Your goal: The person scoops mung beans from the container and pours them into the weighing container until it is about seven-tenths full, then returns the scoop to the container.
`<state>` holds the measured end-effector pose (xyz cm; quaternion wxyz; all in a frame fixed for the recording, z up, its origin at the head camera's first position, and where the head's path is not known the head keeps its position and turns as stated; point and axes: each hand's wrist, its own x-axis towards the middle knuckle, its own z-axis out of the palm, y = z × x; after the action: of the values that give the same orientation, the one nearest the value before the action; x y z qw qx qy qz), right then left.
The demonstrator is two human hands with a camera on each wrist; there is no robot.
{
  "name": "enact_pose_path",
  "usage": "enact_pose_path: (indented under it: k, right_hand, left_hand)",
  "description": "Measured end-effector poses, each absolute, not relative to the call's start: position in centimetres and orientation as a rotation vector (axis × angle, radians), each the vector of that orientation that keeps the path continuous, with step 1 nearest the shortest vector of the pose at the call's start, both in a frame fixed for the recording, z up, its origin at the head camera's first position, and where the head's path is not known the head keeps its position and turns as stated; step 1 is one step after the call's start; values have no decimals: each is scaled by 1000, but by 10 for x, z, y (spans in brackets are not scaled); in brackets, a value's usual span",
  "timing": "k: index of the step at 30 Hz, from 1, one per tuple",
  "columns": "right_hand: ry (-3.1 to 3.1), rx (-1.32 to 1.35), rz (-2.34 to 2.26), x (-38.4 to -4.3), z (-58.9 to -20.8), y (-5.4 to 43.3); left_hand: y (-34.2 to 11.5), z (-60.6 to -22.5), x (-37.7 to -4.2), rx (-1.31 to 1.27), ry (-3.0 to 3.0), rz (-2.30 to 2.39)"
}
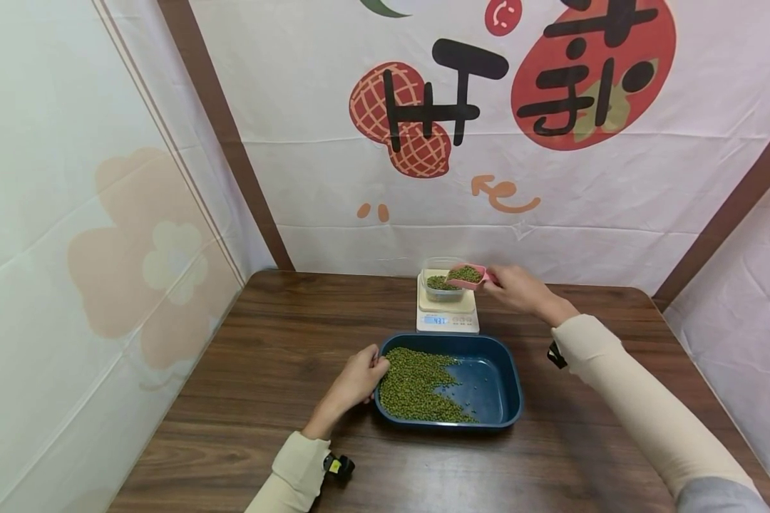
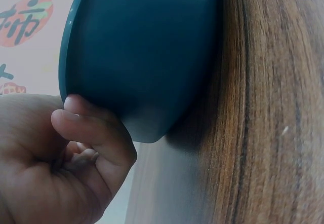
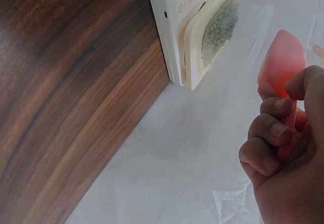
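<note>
My right hand (image 1: 520, 288) grips the handle of a pink scoop (image 3: 284, 57), which carries a heap of green mung beans (image 1: 465, 273) beside the rim of a clear plastic container (image 1: 445, 292). Some beans lie in that container, which stands on a white kitchen scale (image 1: 448, 322); its lit display seems to read 437. With curled fingers, my left hand (image 1: 358, 375) holds the left rim of a blue tray (image 1: 513, 385). Mung beans (image 1: 417, 388) fill the tray's left side, while its right side shows bare bottom and a few stray beans.
The dark wooden table (image 1: 282, 342) carries the tray in front of the scale. Close behind the scale hangs a white printed cloth (image 1: 321, 178), and another cloth (image 1: 51, 249) stands along the left side. The table's back edge runs just past the scale.
</note>
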<state>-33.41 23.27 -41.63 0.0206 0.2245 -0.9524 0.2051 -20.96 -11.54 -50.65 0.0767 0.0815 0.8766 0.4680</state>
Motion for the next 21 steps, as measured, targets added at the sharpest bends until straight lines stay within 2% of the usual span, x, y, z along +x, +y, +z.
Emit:
enact_pose_path:
  k: [21]
  right_hand:
    - [-2999, 695, 518, -340, -409, 230]
  left_hand:
    - [-115, -505, -209, 244, 2635, 1408]
